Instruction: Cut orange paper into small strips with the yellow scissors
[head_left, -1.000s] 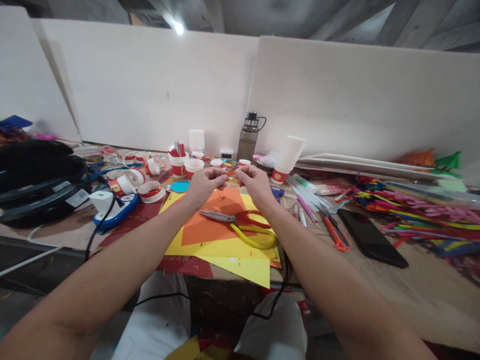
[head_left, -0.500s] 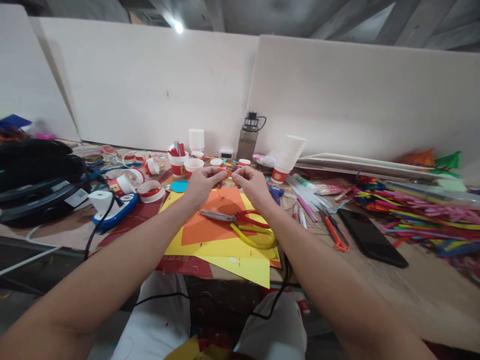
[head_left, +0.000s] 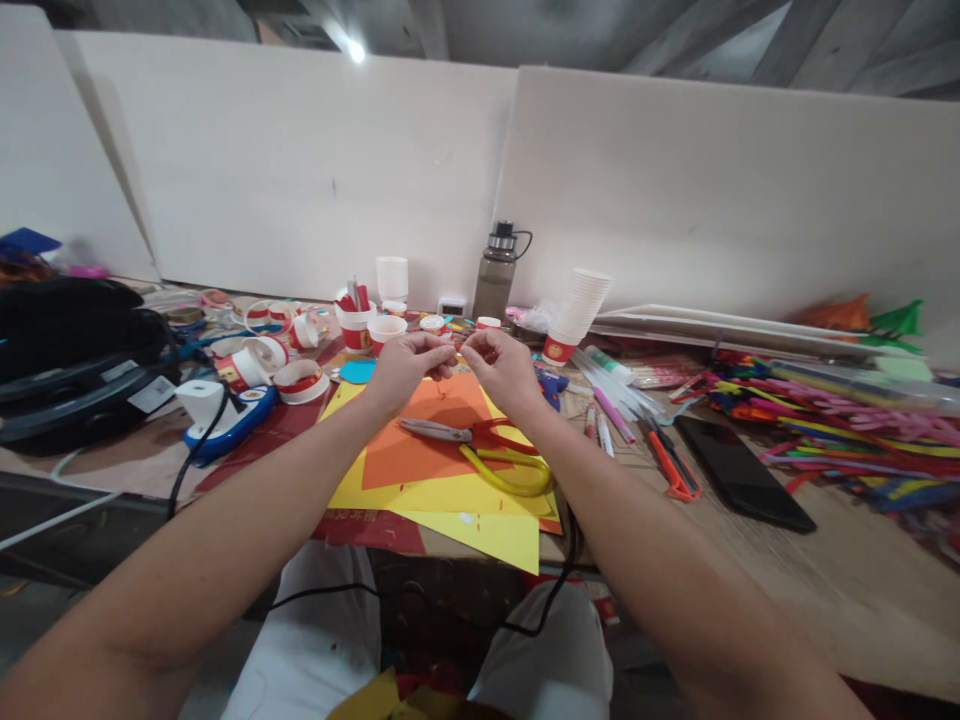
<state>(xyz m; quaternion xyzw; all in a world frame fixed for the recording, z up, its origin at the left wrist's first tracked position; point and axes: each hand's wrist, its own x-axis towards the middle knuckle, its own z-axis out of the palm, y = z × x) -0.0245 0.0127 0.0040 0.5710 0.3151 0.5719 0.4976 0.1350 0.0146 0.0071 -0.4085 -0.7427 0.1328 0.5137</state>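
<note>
My left hand (head_left: 411, 370) and my right hand (head_left: 499, 368) meet fingertip to fingertip above the papers, both pinched closed. Between them is a small orange paper piece, now almost wholly hidden by the fingers. Below lies an orange sheet of paper (head_left: 397, 455) on top of yellow paper (head_left: 487, 541). A thin orange curl (head_left: 442, 390) shows under the fingertips. Large scissors (head_left: 517, 473) with one yellow and one red handle rest on the sheets, their blades to the left and slightly apart, near my right wrist.
Paper cups (head_left: 356, 328) and cut cup rings (head_left: 300, 382) stand at the back and left, beside a blue power strip (head_left: 238, 420). A bottle (head_left: 496, 272) and a cup stack (head_left: 577, 315) are behind. Rightward lie a cutter (head_left: 671, 465), a phone (head_left: 742, 475) and pipe cleaners (head_left: 840, 420).
The fingertips have shifted slightly, and the orange piece that showed between them is now mostly covered. The scissors and paper sheets have stayed put.
</note>
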